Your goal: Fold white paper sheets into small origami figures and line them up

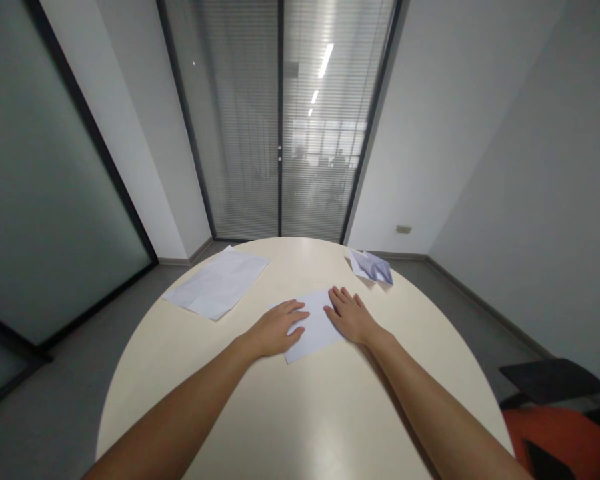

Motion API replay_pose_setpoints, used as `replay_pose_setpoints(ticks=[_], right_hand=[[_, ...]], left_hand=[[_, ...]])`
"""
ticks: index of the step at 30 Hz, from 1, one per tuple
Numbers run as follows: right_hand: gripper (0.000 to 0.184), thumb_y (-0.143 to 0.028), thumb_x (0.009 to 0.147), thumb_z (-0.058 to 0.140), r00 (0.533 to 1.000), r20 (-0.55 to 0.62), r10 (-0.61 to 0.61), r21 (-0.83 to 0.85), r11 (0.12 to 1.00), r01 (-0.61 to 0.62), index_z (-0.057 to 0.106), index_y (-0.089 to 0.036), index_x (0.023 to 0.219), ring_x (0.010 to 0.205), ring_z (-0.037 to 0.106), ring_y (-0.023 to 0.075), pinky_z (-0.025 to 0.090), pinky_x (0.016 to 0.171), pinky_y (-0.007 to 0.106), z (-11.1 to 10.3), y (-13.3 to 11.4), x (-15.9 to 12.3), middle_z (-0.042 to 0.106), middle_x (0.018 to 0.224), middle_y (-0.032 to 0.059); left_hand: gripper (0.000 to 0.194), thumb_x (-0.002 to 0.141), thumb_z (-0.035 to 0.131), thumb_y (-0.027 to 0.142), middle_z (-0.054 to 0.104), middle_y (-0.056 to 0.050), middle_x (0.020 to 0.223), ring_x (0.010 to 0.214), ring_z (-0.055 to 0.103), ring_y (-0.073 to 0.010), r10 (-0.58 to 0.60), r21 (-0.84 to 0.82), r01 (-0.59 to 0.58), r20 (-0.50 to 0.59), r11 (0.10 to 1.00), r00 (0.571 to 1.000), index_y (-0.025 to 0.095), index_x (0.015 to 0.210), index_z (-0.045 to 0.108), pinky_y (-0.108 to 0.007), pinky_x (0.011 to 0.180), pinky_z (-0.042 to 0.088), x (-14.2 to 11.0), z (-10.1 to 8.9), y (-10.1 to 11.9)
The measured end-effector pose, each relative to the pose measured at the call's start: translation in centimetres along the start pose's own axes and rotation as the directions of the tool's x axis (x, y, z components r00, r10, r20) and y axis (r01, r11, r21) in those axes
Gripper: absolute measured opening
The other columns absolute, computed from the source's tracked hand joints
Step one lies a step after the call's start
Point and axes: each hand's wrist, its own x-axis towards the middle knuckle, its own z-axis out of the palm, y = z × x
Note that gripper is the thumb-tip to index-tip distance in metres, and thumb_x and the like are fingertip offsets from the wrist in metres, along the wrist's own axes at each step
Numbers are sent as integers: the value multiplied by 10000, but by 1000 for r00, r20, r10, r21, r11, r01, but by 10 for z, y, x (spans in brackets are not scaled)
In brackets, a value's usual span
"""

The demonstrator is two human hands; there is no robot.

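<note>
Glass doors with lowered blinds (pixel 280 120) close off the far end of a plain white room, and a round cream tabletop (pixel 300 413) fills the foreground. Near its middle lies a white sheet of paper (pixel 316 328). Both hands press flat on that sheet: the left hand (pixel 276 328) rests on its left part with fingers extended and slightly spread, the right hand (pixel 349 313) on its right part, fingers straight and close together. Another larger sheet (pixel 217 283) lies well apart to the far left, and a crumpled folded paper (pixel 373 267) sits near the far right edge.
</note>
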Motion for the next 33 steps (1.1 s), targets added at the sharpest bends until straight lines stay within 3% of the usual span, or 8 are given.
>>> replay_pose_setpoints(ticks=[4, 9, 18, 33], right_hand=[[639, -456, 1021, 323, 992, -73, -104, 26, 994, 106, 326, -100, 1552, 1523, 166, 317, 134, 1222, 545, -1, -8, -1, 261, 1629, 149], [737, -603, 991, 350, 970, -2, -241, 159, 958, 238, 287, -157, 1575, 1523, 176, 301, 168, 1218, 538, 4, -16, -4, 249, 1634, 136], [678, -501, 1016, 293, 991, 38, -127, 105, 987, 123, 276, -117, 1575, 1522, 161, 320, 164, 1215, 561, 4, 1, 0, 217, 1638, 146], [622, -454, 1022, 320, 987, -21, -157, 90, 983, 159, 333, -119, 1547, 1511, 206, 329, 183, 1200, 590, 5, 0, 1, 273, 1619, 173]], left_hand=[[421, 969, 513, 320, 528, -100, 1478, 1397, 444, -265, -26, 1, 26, -15, 1000, 1000, 199, 1362, 601, -447, 1194, 343, 1, 0, 0], [423, 969, 515, 322, 520, -101, 1486, 1406, 434, -268, -45, 0, 45, -25, 999, 999, 205, 1367, 594, -451, 1196, 338, 2, -1, 0], [431, 972, 510, 317, 511, -108, 1493, 1409, 427, -272, -48, 19, 49, -20, 999, 999, 188, 1376, 591, -449, 1204, 323, 1, 2, -3], [401, 970, 487, 258, 535, -86, 1473, 1381, 462, -249, -56, 20, 57, -51, 998, 997, 208, 1347, 616, -434, 1194, 346, 2, 4, -4]])
